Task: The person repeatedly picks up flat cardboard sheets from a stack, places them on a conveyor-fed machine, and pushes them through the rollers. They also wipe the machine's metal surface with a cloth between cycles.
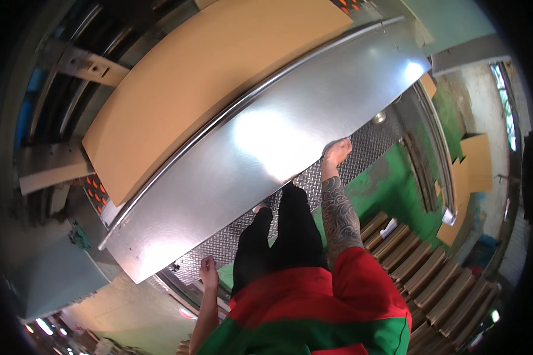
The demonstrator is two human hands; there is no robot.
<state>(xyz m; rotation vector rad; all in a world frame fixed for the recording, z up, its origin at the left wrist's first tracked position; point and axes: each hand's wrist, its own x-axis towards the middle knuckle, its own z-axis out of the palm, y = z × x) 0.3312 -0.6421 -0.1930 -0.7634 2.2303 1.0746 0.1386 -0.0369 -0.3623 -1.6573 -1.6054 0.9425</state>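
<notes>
My right hand [338, 151], at the end of a tattooed forearm, is at the near edge of a long, shiny metal table [195, 183]. Its fingers are curled against that edge, and their tips are partly hidden. Low on the left hangs my left hand [208, 271], near the table's near left corner and apart from it. The fingers there are loosely closed, with nothing visible in them. Beyond a raised metal bar [231, 109] along the table's far side lies a large, flat brown cardboard sheet [213, 71].
Under my feet is a raised diamond-plate metal step [219, 241], with green floor [391, 183] to its right. Stacked folded cardboard [426, 272] stands at the lower right. A metal rail [438, 142] runs along the right. Machine rollers [80, 106] are at the far left.
</notes>
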